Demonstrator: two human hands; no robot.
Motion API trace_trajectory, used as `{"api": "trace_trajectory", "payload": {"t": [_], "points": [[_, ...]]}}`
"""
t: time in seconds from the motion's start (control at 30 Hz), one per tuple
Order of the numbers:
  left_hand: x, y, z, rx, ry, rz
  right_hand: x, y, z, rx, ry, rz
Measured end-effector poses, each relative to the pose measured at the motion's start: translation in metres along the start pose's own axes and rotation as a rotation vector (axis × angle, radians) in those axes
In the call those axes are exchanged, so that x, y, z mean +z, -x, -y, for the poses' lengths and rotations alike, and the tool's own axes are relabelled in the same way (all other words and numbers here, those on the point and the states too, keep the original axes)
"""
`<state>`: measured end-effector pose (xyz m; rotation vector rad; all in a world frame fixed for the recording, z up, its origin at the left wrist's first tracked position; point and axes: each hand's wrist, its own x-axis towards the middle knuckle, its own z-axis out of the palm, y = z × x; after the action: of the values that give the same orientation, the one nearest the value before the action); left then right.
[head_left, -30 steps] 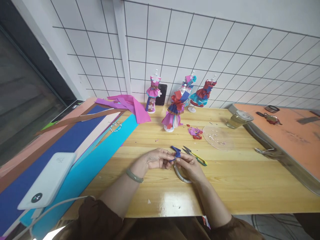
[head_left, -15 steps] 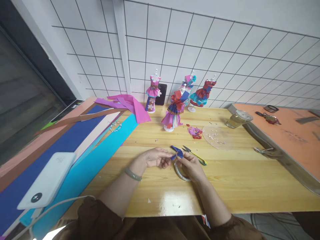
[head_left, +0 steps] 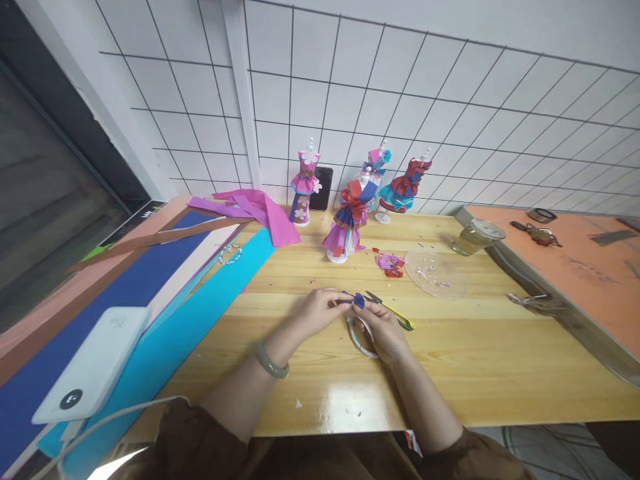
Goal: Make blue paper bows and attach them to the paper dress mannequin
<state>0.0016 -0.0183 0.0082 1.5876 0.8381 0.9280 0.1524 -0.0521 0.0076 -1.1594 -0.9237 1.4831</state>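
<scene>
Between my two hands is a small piece of gathered blue crepe paper. My left hand pinches its left end, fingers bent together. From the other side my right hand grips the fanned part between thumb and fingers. Under the right hand a roll of tape lies on the table, partly covered by the fingers. Just beyond the right hand rests a pair of yellow-handled thread snips, its dark blades pointing up and left.
Several small dress forms in paper dresses stand at the back, near a dark phone. Coloured paper sheets and a white power bank fill the left. On the right are paper scraps, a bead dish and a lidded cup.
My left hand has turned and moved slightly up, its fingers now curled at the blue paper's left end. The blue paper sits a little higher. My right hand stays nearly in place.
</scene>
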Motion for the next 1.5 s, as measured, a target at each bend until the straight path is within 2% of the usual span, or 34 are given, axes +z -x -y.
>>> {"api": "trace_trajectory", "payload": {"t": [0.2, 0.5, 0.77, 0.9, 1.23, 1.37, 1.5], "points": [[-0.0013, 0.0026, -0.0094, 0.139, -0.241, -0.058, -0.0006, -0.0010, -0.0008, 0.020, -0.015, -0.018], [0.0018, 0.0036, -0.0050, 0.301, -0.423, -0.142, 0.0021, -0.0020, -0.0021, 0.033, -0.081, -0.035], [-0.0005, 0.0029, -0.0062, 0.231, -0.366, -0.069, 0.0011, -0.0018, -0.0016, 0.033, -0.083, -0.008], [-0.0006, 0.0031, -0.0057, 0.223, -0.379, -0.070, 0.0017, -0.0015, -0.0017, 0.040, -0.084, -0.007], [-0.0019, 0.0045, -0.0060, 0.387, -0.609, -0.070, 0.0009, -0.0018, -0.0009, 0.031, -0.053, 0.019], [0.0016, 0.0048, -0.0089, 0.306, -0.496, -0.127, 0.0015, -0.0018, -0.0011, 0.003, -0.045, 0.059], [0.0039, 0.0029, -0.0032, 0.115, -0.231, -0.172, 0.0002, -0.0037, -0.0047, -0.023, -0.062, 0.021]]}}
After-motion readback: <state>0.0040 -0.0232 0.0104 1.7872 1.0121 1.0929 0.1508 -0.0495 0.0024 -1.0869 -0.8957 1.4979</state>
